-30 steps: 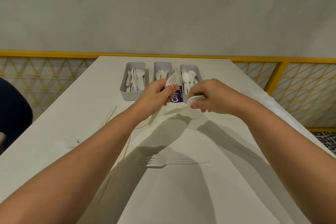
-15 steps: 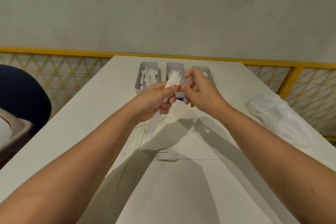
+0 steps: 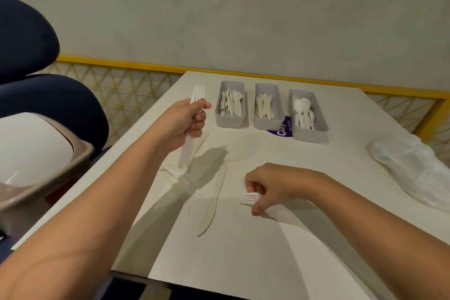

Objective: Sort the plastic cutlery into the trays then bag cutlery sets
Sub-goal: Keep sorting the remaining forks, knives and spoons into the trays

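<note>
The left hand [image 3: 186, 120] is raised above the tabletop [image 3: 316, 238], fingers curled around a bundle of white cutlery [image 3: 186, 153] (fork tines point up above the fist, handles project below it). The right hand [image 3: 272, 187] is down at the tabletop, fingers curled around the handle of a white fork [image 3: 250, 198] with its tines pointing left. A cream knife [image 3: 211, 204] lies flat between the forearms, apart from both hands. Three grey trays stand side by side near the far edge. The left tray [image 3: 230, 121] holds white pieces, the middle tray [image 3: 267, 124] holds cream pieces, and the right tray [image 3: 309, 133] holds spoons. A purple card [image 3: 282, 130] lies partly under the middle and right trays. Clear plastic bags [image 3: 411, 168] lie at the right edge.
</note>
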